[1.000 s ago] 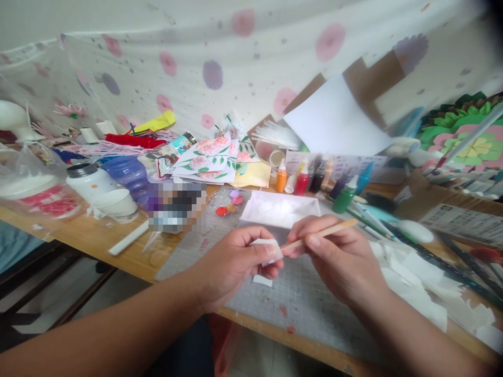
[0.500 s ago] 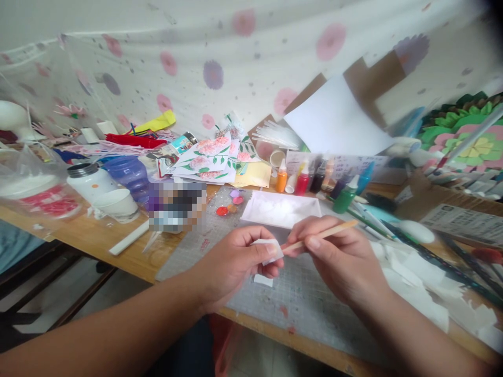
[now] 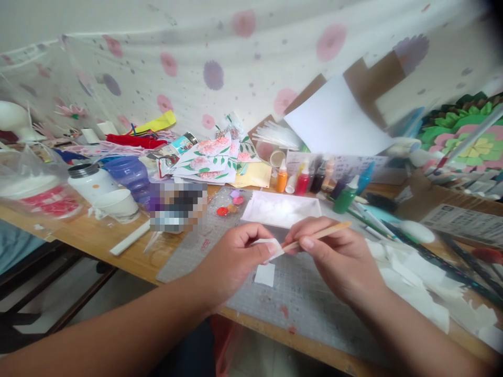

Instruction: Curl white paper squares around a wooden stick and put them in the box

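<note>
My left hand (image 3: 245,251) is closed on a small piece of white paper (image 3: 276,252), pinched under the thumb. In my right hand (image 3: 334,248) is a flat wooden stick (image 3: 326,231), gripped between thumb and fingers. Its lower end meets the edge of the paper, though the fingers partly hide the contact. Below my hands a white paper square (image 3: 264,275) lies on the grey cutting mat (image 3: 251,306). Just beyond them stands a shallow white box (image 3: 281,205) with fluffy white material inside.
Paint bottles, among them an orange bottle (image 3: 282,178) and a green bottle (image 3: 346,196), stand behind the box. Paper scraps (image 3: 416,288) lie at the right. A white cup (image 3: 113,204) and a purple container (image 3: 128,178) are at the left, near a white strip (image 3: 129,238).
My right hand and the stick have shifted slightly left. My left fingers have curled in, so more of the paper square on the mat shows.
</note>
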Tool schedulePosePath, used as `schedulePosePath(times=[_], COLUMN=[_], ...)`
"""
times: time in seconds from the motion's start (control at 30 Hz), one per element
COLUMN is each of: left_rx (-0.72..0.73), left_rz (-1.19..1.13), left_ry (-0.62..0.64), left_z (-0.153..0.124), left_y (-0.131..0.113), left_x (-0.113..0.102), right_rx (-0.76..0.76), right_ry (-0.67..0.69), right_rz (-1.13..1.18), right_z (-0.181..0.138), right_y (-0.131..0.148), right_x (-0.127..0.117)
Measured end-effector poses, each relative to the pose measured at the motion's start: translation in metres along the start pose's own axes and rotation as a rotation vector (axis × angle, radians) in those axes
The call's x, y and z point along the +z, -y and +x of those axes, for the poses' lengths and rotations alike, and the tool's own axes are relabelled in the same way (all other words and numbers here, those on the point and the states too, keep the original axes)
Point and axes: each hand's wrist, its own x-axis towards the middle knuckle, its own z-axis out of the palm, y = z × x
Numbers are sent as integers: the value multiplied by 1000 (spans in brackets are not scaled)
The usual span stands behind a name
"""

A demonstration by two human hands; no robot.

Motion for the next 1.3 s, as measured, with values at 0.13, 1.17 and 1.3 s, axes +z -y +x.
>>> schedulePosePath(times=[0.13,1.17,1.3], left_rx=[25,332,256], left_rz=[113,319,392], left_ry=[-36,-362,-119], left_z=[0,-5,-6], left_y=[-2,-5,-8], left_x=[1,-2,4], right_rx=[-22,66,33], right_ry=[1,-78,-74], right_rz=[-59,28,4], right_z=[0,0,1], right_y=[2,-2,-1], right_x=[1,1,2])
